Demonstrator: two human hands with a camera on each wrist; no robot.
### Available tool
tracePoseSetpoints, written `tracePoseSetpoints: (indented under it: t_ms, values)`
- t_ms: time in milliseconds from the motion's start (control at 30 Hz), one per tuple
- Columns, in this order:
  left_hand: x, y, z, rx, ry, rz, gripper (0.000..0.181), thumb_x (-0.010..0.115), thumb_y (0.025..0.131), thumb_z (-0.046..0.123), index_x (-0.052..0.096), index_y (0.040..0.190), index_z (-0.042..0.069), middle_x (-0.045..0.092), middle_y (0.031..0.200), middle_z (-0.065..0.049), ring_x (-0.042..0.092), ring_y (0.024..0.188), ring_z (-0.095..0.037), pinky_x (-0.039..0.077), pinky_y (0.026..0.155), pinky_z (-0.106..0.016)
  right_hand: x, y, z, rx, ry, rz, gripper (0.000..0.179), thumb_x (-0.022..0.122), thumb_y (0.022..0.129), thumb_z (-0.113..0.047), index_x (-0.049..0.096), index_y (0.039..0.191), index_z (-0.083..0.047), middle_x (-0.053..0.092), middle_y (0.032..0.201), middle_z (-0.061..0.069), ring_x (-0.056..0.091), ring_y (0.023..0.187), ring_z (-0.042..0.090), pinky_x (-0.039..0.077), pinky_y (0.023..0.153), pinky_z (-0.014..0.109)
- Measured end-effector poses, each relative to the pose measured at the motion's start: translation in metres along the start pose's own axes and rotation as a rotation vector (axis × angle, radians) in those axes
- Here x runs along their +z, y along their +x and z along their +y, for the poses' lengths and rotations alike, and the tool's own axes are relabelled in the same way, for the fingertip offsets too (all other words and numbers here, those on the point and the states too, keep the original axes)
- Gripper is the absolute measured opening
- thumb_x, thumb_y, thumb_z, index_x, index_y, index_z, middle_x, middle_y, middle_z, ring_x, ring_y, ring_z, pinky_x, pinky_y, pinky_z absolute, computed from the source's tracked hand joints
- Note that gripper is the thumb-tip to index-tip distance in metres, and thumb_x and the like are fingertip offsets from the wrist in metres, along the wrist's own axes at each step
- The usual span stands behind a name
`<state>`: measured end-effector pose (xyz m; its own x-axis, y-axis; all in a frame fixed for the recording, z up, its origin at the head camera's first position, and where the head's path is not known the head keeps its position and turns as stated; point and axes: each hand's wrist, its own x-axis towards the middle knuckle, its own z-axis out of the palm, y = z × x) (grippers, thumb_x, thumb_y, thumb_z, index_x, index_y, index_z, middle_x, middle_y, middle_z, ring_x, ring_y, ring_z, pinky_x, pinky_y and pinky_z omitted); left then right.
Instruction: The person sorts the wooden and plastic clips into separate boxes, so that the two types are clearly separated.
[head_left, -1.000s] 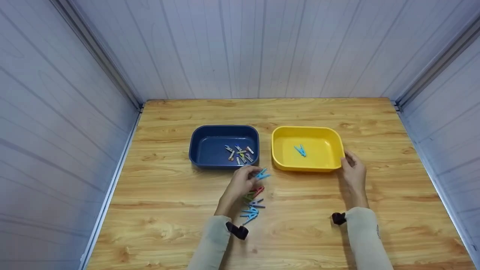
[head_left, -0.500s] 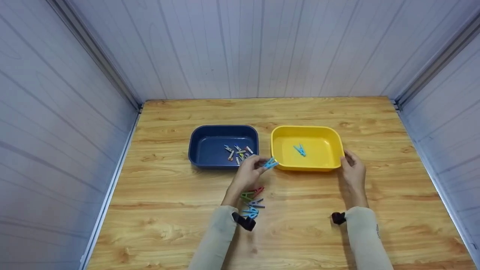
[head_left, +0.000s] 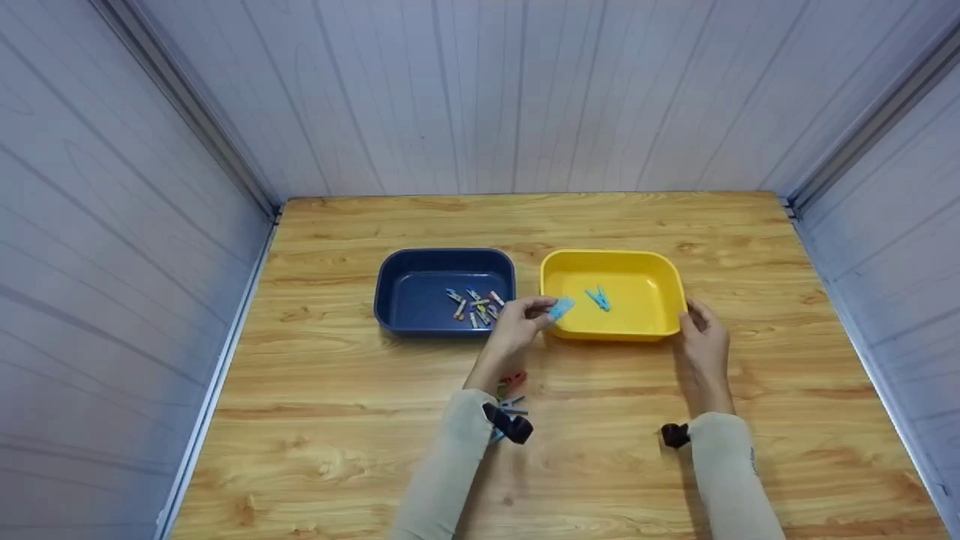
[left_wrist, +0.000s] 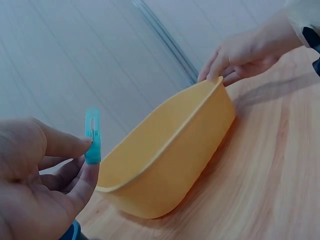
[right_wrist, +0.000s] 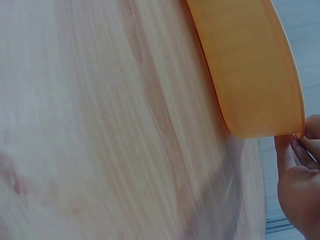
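My left hand pinches a light-blue clothespin between thumb and fingertips, over the near left corner of the yellow tub. In the left wrist view the clothespin stands upright, in front of the tub's rim. My right hand grips the tub's near right corner by its rim; the right wrist view shows its thumb against the outer wall. Another light-blue clothespin lies inside the yellow tub.
A navy tub left of the yellow one holds several small wooden-looking pegs. Under my left forearm lie a red clothespin and a grey-blue clothespin, others partly hidden. Pale panel walls enclose the table's back and sides.
My left hand has moved right and away from me, carrying the light-blue clothespin from beside the navy tub to the yellow tub's corner. My right hand has stayed on the rim.
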<state>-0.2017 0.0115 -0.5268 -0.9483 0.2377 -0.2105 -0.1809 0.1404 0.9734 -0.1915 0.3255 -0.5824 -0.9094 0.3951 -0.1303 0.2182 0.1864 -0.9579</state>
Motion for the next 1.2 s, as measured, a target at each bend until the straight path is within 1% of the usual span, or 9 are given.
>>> tracePoseSetpoints:
  t_ms: [100,267,433,600,700,900,1033,1133,1200]
  values:
    - [0.002,0.005,0.001,0.022,0.056,0.002,0.028,0.062,0.09,0.004,0.066,0.118,0.005,0.067,0.112,-0.007,0.06,0.099,-0.014,0.049,0.085,-0.023,0.0,0.0,0.0,-0.01,-0.025,-0.001,0.045,0.05,0.099,-0.02,0.045,0.141,-0.007,0.05,0.14,0.015,0.049,0.123,0.017,0.042,0.091,0.011]
    - [0.006,0.012,0.007,-0.026,0.099,0.026,0.026,0.061,0.09,0.004,0.067,0.116,0.006,0.067,0.111,-0.006,0.06,0.1,-0.014,0.049,0.087,-0.023,-0.001,0.001,0.0,-0.02,-0.039,0.016,0.043,0.051,0.098,-0.018,0.047,0.14,-0.006,0.052,0.139,0.015,0.05,0.121,0.015,0.042,0.091,0.01]
    - [0.011,0.019,0.008,-0.084,0.125,0.054,0.025,0.062,0.091,0.007,0.068,0.114,0.007,0.067,0.109,-0.006,0.059,0.1,-0.013,0.049,0.086,-0.023,-0.001,0.0,0.0,-0.001,-0.035,0.021,0.044,0.051,0.099,-0.019,0.047,0.14,-0.007,0.051,0.139,0.014,0.05,0.121,0.014,0.041,0.091,0.011]
    - [0.012,0.025,0.005,-0.104,0.171,0.077,0.024,0.061,0.092,0.01,0.068,0.115,0.006,0.068,0.108,-0.006,0.06,0.099,-0.014,0.05,0.087,-0.024,0.0,0.0,-0.001,0.036,0.001,0.0,0.046,0.05,0.099,-0.021,0.044,0.143,-0.008,0.048,0.142,0.014,0.048,0.123,0.015,0.042,0.092,0.012]
    - [0.012,0.026,0.005,-0.095,0.184,0.081,0.025,0.06,0.092,0.011,0.067,0.115,0.005,0.068,0.108,-0.006,0.061,0.098,-0.014,0.05,0.087,-0.024,0.0,-0.002,-0.006,0.054,0.028,-0.015,0.046,0.049,0.099,-0.02,0.042,0.143,-0.008,0.046,0.144,0.014,0.046,0.126,0.017,0.042,0.093,0.012]
    - [0.006,0.026,0.007,-0.054,0.2,0.086,0.026,0.059,0.093,0.013,0.067,0.115,0.002,0.069,0.106,-0.008,0.062,0.098,-0.015,0.05,0.087,-0.024,0.001,-0.002,-0.005,-0.001,-0.002,-0.017,0.045,0.05,0.099,-0.018,0.045,0.142,-0.006,0.046,0.144,0.014,0.045,0.129,0.02,0.041,0.099,0.015]
    - [0.001,0.022,0.005,-0.018,0.215,0.069,0.026,0.059,0.094,0.013,0.067,0.114,0.0,0.069,0.109,-0.009,0.061,0.102,-0.017,0.048,0.091,-0.026,0.001,-0.001,0.001,-0.041,-0.022,0.008,0.044,0.051,0.099,-0.021,0.048,0.14,-0.006,0.051,0.138,0.016,0.052,0.116,0.01,0.041,0.091,0.01]
    - [-0.003,0.019,0.002,-0.04,0.199,0.045,0.026,0.058,0.095,0.016,0.066,0.115,0.002,0.067,0.111,-0.007,0.059,0.104,-0.016,0.047,0.093,-0.028,0.001,0.0,0.002,-0.04,-0.006,0.021,0.043,0.052,0.098,-0.02,0.049,0.139,-0.007,0.053,0.135,0.017,0.052,0.107,0.004,0.041,0.087,0.009]
    - [-0.005,0.017,0.0,-0.072,0.178,0.032,0.025,0.058,0.095,0.018,0.066,0.115,0.005,0.066,0.111,-0.005,0.058,0.103,-0.015,0.047,0.091,-0.028,0.002,0.0,0.003,-0.033,0.012,0.017,0.043,0.053,0.098,-0.019,0.049,0.139,-0.007,0.053,0.136,0.017,0.051,0.108,0.004,0.041,0.087,0.009]
